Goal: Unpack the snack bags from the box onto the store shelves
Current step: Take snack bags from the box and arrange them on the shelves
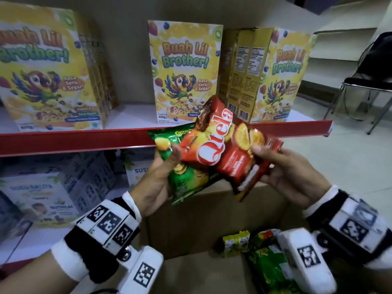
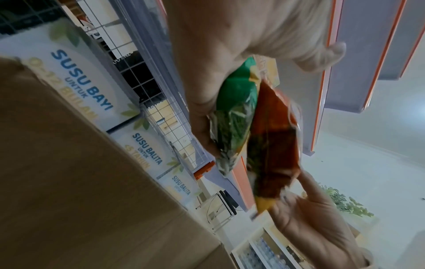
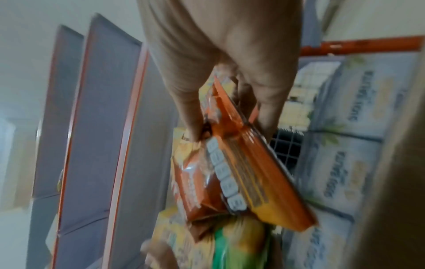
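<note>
My left hand [image 1: 167,164] grips a green snack bag [image 1: 186,179], thumb on its front, in front of the red shelf edge [image 1: 74,141]. My right hand [image 1: 271,164] pinches red Qtela snack bags [image 1: 222,149] by their lower right end; they lie tilted across the green bag. Both are held above the open cardboard box [image 1: 212,219]. In the left wrist view the green bag [image 2: 236,112] sits in the left palm [image 2: 207,91] with the red bag [image 2: 273,149] against it. In the right wrist view the fingers [image 3: 193,109] clamp the red bag [image 3: 241,163].
Yellow cereal boxes [image 1: 182,73] stand on the upper shelf with gaps between the groups. Milk cartons [image 1: 48,200] fill the lower shelf. Several snack bags [image 1: 265,266] lie inside the box. A black chair [image 1: 371,81] stands at the right on the floor.
</note>
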`<state>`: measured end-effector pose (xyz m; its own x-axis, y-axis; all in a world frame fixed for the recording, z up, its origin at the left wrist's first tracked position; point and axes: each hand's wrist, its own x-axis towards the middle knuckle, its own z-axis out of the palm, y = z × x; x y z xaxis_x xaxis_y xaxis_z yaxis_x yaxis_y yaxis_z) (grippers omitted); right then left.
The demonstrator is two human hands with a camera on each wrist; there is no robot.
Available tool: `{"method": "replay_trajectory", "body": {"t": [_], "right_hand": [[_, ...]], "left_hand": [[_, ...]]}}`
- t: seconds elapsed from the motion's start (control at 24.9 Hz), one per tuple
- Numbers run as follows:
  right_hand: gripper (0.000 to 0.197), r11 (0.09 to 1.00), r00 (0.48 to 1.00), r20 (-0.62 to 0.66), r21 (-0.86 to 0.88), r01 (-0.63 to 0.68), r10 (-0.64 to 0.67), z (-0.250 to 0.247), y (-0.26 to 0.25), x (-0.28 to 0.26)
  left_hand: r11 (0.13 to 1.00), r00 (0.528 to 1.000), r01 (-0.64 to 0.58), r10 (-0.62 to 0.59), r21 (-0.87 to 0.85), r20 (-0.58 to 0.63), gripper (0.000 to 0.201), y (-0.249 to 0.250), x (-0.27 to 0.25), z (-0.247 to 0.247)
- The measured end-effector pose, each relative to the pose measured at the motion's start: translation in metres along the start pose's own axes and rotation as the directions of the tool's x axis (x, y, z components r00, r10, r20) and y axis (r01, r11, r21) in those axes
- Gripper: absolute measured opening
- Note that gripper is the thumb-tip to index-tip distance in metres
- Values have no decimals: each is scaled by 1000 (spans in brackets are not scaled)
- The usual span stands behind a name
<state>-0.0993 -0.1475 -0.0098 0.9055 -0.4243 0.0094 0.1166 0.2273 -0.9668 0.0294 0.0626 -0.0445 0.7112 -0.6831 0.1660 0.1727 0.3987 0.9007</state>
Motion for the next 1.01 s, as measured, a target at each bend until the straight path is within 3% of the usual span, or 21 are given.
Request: {"method": "replay_trajectory", "body": {"t": [0.12, 0.24, 0.32, 0.48, 0.56, 0.64, 0.72, 0.8, 0.84, 0.88, 1.01], "right_hand": [[58, 993, 994, 77, 73, -88, 83, 20, 26, -12], [46, 996, 981, 183, -63, -55, 66, 25, 30, -18], [45, 985, 979, 205, -170, 21, 15, 23, 26, -18], [53, 964, 968, 251, -251, 87, -22, 15, 31, -13], [52, 944, 937, 345, -324, 63, 56, 4, 38, -7], [49, 880, 876, 418, -474, -16, 241, -13, 53, 1], [45, 667, 838, 347, -745, -27, 422, -31, 77, 18], [40, 242, 856, 160, -969, 43, 492, -47, 108, 35], [40, 43, 864, 99, -995, 89, 493, -52, 126, 41], [43, -90, 863, 66, -988, 128, 500, -55, 143, 44], [52, -198, 808, -2, -970, 142, 589, -70, 195, 44]], "left_hand": [[999, 998, -31, 33, 38, -61, 115, -3, 0, 6], [996, 990, -60, 67, 59, -126, 100, 1, 4, 3], [994, 990, -82, 90, 77, -110, 99, 4, 2, 2], [990, 1000, -15, 18, 141, -16, 112, 4, -3, 3], [981, 1000, 3, 0, 192, -12, 105, 2, -1, -2], [978, 999, 17, -10, 209, -33, 93, -1, -1, -9], [972, 998, 37, -26, 233, -51, 91, -5, -3, -15], [966, 997, 56, -40, 254, -69, 100, -8, -5, -20], [964, 996, 65, -45, 259, -80, 107, -8, -6, -23], [964, 995, 67, -45, 259, -89, 111, -8, -6, -25], [964, 993, 72, -45, 256, -111, 111, -9, -7, -31]]}}
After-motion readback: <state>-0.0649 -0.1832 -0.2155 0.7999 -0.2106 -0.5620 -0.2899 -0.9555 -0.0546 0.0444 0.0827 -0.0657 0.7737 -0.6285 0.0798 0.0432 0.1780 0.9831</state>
